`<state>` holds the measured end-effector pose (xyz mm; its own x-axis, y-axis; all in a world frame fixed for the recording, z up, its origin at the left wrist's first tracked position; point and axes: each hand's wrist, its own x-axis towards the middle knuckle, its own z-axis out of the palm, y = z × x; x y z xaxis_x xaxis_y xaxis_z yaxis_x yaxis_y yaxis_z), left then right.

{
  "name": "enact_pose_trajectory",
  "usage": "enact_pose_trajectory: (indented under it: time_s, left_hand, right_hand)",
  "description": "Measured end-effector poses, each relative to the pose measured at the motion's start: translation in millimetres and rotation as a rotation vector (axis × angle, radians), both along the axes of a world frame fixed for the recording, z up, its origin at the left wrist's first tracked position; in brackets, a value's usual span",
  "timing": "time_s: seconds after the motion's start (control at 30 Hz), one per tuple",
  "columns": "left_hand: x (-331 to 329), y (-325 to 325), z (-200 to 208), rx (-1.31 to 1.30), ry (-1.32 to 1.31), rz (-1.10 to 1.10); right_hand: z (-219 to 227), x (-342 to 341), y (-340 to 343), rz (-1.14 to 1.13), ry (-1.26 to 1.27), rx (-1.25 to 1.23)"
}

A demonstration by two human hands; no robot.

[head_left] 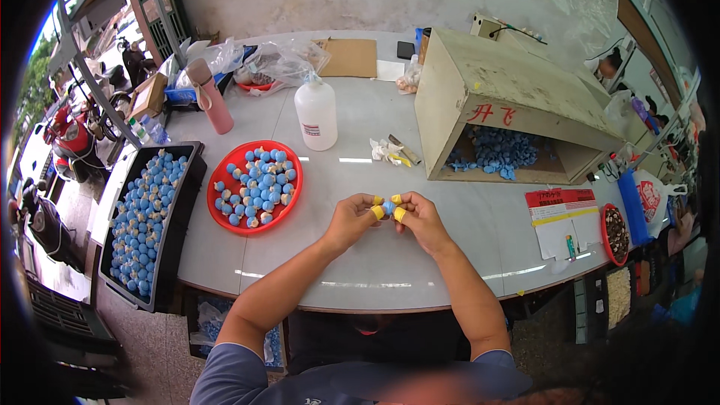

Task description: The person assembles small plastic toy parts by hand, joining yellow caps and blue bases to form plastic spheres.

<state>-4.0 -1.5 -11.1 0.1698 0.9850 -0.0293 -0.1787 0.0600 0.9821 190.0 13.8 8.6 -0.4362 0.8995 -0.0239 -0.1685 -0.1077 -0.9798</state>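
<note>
Head view: right of the red bowl (282, 214), left hand (355, 219) and right hand (424, 225), both pinched nearly closed, share one blue ball (388, 208); a slackened pinch could drop it. Left of the bowl, a black tray (177, 236); beneath, pale bench (352, 176); far right, beige box (525, 94); behind, stained wall (337, 0).

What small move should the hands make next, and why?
Perhaps turn the small blue piece slightly to inspect it: the left hand and right hand both pinch it, and their yellow-covered fingertips hide much of it, so its match with the balls in the red basin is unclear.
</note>
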Motion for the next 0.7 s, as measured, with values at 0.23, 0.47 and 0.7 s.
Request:
enact_pose_trajectory:
  time_s: [0.23,0.47,0.7]
  left_hand:
    - [-6,1,4,-0.025,0.101,-0.096]
    - [-5,0,5,0.053,0.164,-0.103]
    - [-5,-1,-1,0.073,0.272,-0.062]
  right_hand:
    - [-5,2,3,0.047,-0.235,0.103]
    - [-13,1,2,0.036,-0.276,0.219]
    - [-15,-1,1,0.031,-0.27,0.249]
